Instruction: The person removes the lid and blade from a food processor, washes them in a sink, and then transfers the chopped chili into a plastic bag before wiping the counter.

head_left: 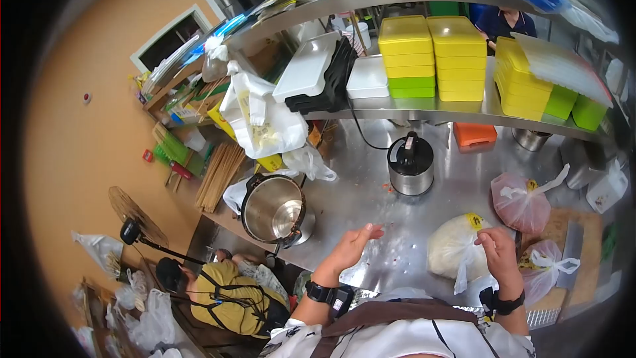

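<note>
My left hand (354, 250) is held over the steel counter (377, 225) with its fingers stretched out and nothing in them. To the right, my right hand (499, 252) hovers beside a tied clear bag of white contents (450, 248); its fingers are loosely bent, and I see nothing held in them. Whether it touches the bag is hard to make out. Behind it sits a tied bag with pinkish contents (520, 205). Another knotted bag (540, 268) lies by my right wrist, next to a cleaver (571, 252) on a wooden board (591, 245).
A steel pot with a black lid (411, 169) and an open pot (271, 209) stand on the counter. Yellow boxes (457, 59) and white containers (308, 69) line the shelf (457, 107). At left, a person in a yellow top (235, 298) bends low. Another person (507, 23) stands behind the shelf.
</note>
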